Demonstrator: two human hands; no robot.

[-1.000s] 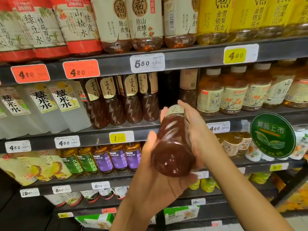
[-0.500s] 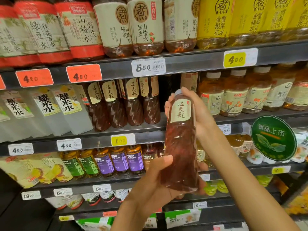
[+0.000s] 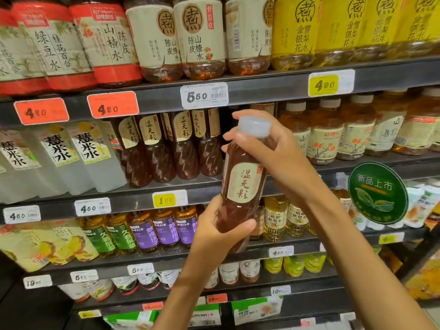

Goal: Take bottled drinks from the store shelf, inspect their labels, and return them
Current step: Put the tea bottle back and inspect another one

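A dark red-brown drink bottle with a pale cap and a cream label stands nearly upright in front of the shelves, label facing me. My right hand grips its neck and shoulder just under the cap. My left hand holds its lower body, thumb across the front. Several matching bottles stand in a row on the second shelf, with a dark gap at the right end of that row, behind the held bottle.
Grey shelves with price tags hold rows of drinks: large red and yellow bottles above, white bottles to the left, amber tea bottles to the right. A round green sign sticks out from the shelf edge at right.
The bottle has swung from lying bottom-toward-me to nearly upright with its label facing me. My left hand slid round to grip its base, and the cap came into view above my right hand.
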